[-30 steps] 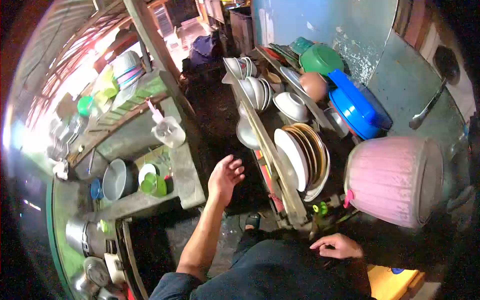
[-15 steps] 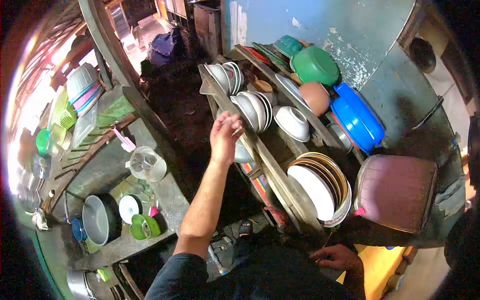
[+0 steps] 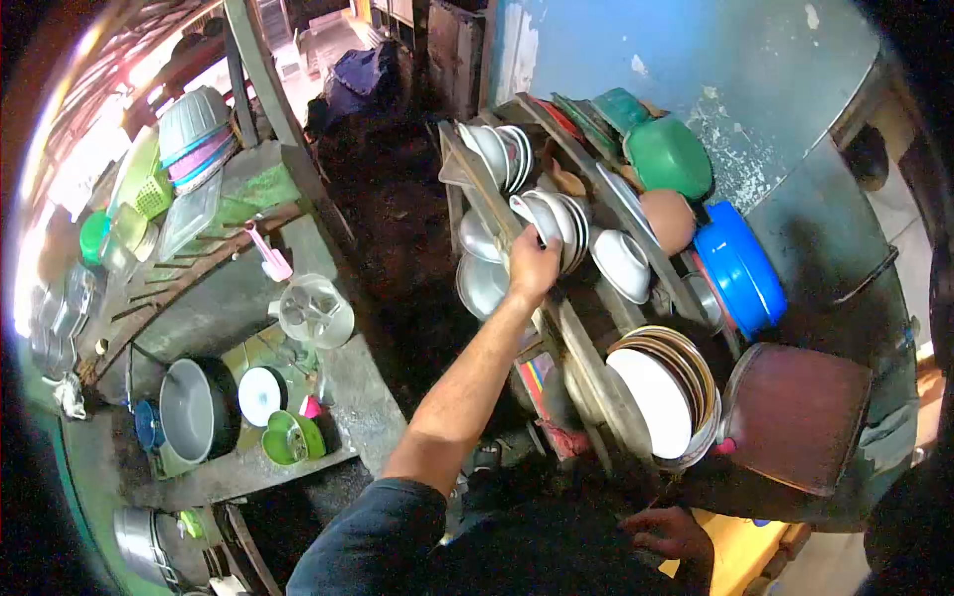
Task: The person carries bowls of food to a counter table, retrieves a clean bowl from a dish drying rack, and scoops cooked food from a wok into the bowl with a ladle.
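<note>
My left hand (image 3: 535,266) reaches up to the wooden dish rack and is closed on the rim of the front white bowl (image 3: 545,214) in the middle stack. The bowl stands tilted on its side against others behind it. Part of its lower edge is hidden by my fingers. Down near my body, my right hand (image 3: 671,533) hangs in shadow, fingers loosely apart and nothing seen in it. Another white bowl (image 3: 621,266) leans just right of the gripped stack. Closer to me in the rack stand several plates (image 3: 651,397) on edge.
More bowls (image 3: 487,154) fill the rack's far end. A blue basin (image 3: 737,268), green basin (image 3: 668,157) and brown container (image 3: 798,417) stand to the right. At left, a concrete counter (image 3: 348,397) holds a clear jug (image 3: 313,311), grey basin (image 3: 191,409) and green bowl (image 3: 290,437).
My left hand has moved from in front of the rack onto the middle bowl stack and closed on a bowl rim. The view has shifted; my right hand stays low.
</note>
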A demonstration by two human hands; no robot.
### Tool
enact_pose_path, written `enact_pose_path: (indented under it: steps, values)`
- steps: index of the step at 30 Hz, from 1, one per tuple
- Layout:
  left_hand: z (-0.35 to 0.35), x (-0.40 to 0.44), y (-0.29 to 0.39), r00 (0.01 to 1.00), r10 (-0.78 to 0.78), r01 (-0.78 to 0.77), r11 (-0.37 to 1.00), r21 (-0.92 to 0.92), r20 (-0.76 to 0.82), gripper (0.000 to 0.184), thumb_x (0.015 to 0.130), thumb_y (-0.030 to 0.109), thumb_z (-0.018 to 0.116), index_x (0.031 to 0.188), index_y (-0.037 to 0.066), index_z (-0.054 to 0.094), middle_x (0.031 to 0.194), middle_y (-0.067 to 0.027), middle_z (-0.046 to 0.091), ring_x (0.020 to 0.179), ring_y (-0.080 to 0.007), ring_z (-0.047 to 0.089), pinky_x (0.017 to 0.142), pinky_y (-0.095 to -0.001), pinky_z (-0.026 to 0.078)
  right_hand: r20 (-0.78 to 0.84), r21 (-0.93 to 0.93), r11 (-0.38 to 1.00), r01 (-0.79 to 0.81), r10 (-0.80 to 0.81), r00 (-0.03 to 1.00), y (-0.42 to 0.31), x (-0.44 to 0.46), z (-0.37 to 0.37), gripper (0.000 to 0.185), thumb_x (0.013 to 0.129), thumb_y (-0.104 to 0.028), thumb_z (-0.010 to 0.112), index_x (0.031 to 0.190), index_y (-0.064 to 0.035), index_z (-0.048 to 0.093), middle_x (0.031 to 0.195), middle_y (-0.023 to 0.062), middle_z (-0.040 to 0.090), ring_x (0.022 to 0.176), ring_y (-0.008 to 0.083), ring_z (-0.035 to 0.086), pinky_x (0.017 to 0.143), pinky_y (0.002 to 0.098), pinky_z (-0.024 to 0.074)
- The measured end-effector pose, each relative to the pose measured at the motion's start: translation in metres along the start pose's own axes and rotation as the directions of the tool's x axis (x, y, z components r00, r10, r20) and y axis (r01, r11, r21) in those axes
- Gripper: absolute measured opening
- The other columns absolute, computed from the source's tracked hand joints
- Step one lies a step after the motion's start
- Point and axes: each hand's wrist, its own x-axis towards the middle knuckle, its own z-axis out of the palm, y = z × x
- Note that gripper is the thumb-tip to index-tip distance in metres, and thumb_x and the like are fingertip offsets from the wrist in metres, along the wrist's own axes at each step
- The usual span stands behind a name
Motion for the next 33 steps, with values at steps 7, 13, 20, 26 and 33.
enact_pose_path:
  steps: [7,13,20,26,33]
  values:
    - [-0.001,-0.008,0.008,0.987,0.143,-0.134,0.984,0.119,-0.073,0.019,0.088,0.016,0.063,0.097,-0.001,0.065,0.090,-0.0183,0.071,0.084,-0.0307,0.068,0.078,-0.0397,0.051,-0.039,0.027,0.994,0.103,-0.102,0.994,0.000,0.004,0.007,0.035,0.090,-0.016,0.069,0.122,-0.0025,0.066,0.109,0.0111,0.071,0.101,0.0181,0.066,0.090,0.0347,0.0521]
    - [0.000,-0.003,0.012,0.981,0.172,-0.162,0.981,0.103,-0.093,0.017,0.087,0.013,0.062,0.095,-0.001,0.065,0.085,-0.0164,0.071,0.080,-0.0250,0.068,0.075,-0.0376,0.052,-0.070,-0.002,1.000,0.019,-0.020,0.997,0.000,0.008,0.015,0.035,0.089,-0.017,0.070,0.121,-0.0028,0.066,0.106,0.0113,0.071,0.099,0.0183,0.066,0.088,0.0352,0.0529]
    - [-0.049,0.071,0.015,0.948,0.084,-0.156,0.963,-0.219,-0.306,0.031,0.091,0.017,0.065,0.114,0.000,0.055,0.089,-0.0038,0.061,0.080,-0.0132,0.057,0.073,-0.0286,0.049,-0.095,0.112,0.992,0.063,-0.052,0.994,0.004,-0.003,0.015,0.036,0.089,-0.018,0.071,0.123,-0.0061,0.066,0.104,0.0091,0.071,0.098,0.0162,0.065,0.087,0.0328,0.0526]
    - [-0.068,0.151,0.058,0.971,0.123,-0.059,0.956,0.288,-0.207,0.064,0.081,0.019,0.068,0.136,-0.004,0.047,0.113,-0.0210,0.067,0.102,-0.0302,0.065,0.089,-0.0355,0.049,-0.124,0.068,0.996,0.059,-0.050,0.991,0.009,-0.010,0.018,0.037,0.090,-0.019,0.071,0.124,-0.0050,0.065,0.104,0.0081,0.071,0.096,0.0150,0.065,0.086,0.0321,0.0525]
    - [-0.060,0.159,0.060,0.956,-0.130,0.148,0.988,0.049,-0.264,0.027,0.080,0.015,0.066,0.101,-0.002,0.071,0.089,-0.0084,0.071,0.081,-0.0156,0.064,0.071,-0.0325,0.050,-0.182,0.144,0.989,-0.026,0.053,0.982,0.017,-0.017,0.023,0.036,0.090,-0.020,0.071,0.122,-0.0044,0.065,0.105,0.0106,0.072,0.092,0.0166,0.068,0.085,0.0335,0.0530]
